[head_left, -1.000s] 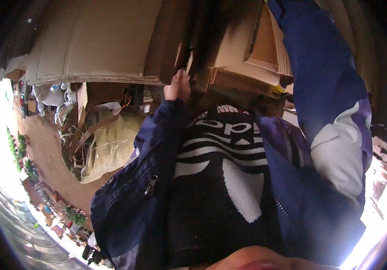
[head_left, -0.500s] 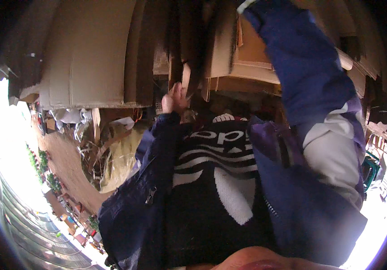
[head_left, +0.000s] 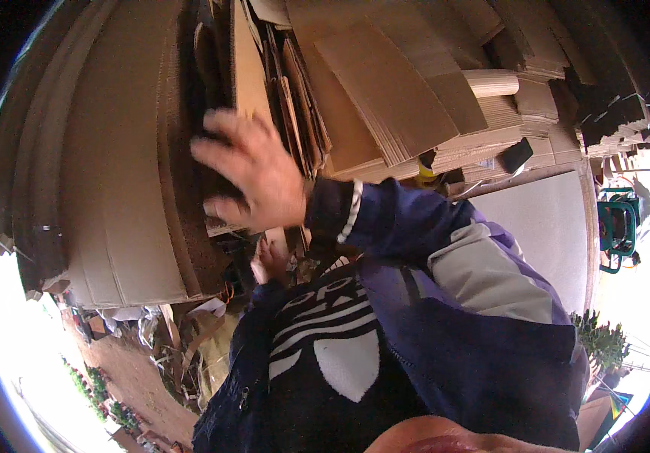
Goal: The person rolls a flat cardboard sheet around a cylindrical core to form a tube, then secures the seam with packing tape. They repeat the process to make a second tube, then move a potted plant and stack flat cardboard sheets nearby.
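My right hand reaches across to the left with its fingers spread and slightly blurred, holding nothing. It hovers in front of upright cardboard sheets, close to the edge of a pale brown cardboard sheet. Lower down, by my chest, my left hand is closed on the edge of a narrow cardboard piece; part of its grip is hidden. A large stack of cardboard stands on the left. Thin sheets on edge fill the gap right of my right hand.
Flattened cardboard is piled at the upper right, above a pale board. Farther right stands a green metal frame. A yellowish plastic sack lies low on the left, near brown ground.
My right arm has come down and leftward from the upper right, bringing the open hand into view. The view has shifted, showing more stacked cardboard; my left hand stays by the narrow piece.
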The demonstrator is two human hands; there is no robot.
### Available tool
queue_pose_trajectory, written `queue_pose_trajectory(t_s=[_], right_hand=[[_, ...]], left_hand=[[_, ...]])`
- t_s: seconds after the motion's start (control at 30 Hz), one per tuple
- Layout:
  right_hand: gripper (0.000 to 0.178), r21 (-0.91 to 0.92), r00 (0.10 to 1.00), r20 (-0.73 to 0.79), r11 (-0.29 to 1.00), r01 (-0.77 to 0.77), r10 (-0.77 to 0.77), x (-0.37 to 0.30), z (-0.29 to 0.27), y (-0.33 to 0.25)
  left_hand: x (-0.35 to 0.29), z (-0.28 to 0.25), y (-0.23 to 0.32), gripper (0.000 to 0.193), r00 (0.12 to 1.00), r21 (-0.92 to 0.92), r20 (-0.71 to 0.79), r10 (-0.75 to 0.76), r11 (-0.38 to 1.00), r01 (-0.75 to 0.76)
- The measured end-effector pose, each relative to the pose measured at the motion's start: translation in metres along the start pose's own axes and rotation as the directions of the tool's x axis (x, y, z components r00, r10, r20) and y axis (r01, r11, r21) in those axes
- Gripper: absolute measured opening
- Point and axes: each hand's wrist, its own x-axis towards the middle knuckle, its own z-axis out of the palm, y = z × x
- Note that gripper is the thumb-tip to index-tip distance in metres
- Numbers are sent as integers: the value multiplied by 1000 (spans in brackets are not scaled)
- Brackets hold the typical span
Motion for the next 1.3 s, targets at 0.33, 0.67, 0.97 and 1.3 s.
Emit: queue_pose_trajectory(t_s=[0.33,0.67,0.97,1.3], right_hand=[[34,127,987,97,985,117,-129,2,34,20],[94,-879,658,-360,-4,-478,662,-136,-200,195],[54,-368,402,-68,352,-861,913,-158,-172,213],[43,66,665,-375,734,-676,646,-172,-254,135]], left_hand=[[85,31,-37,51,983,-396,138,-118,904,164],[-18,-62,-3,40,751,-350,609,-255,763,543],[-3,25,28,25,583,-535,765,274,774,338],[107,28,174,37,476,-479,877,-70,-39,877]])
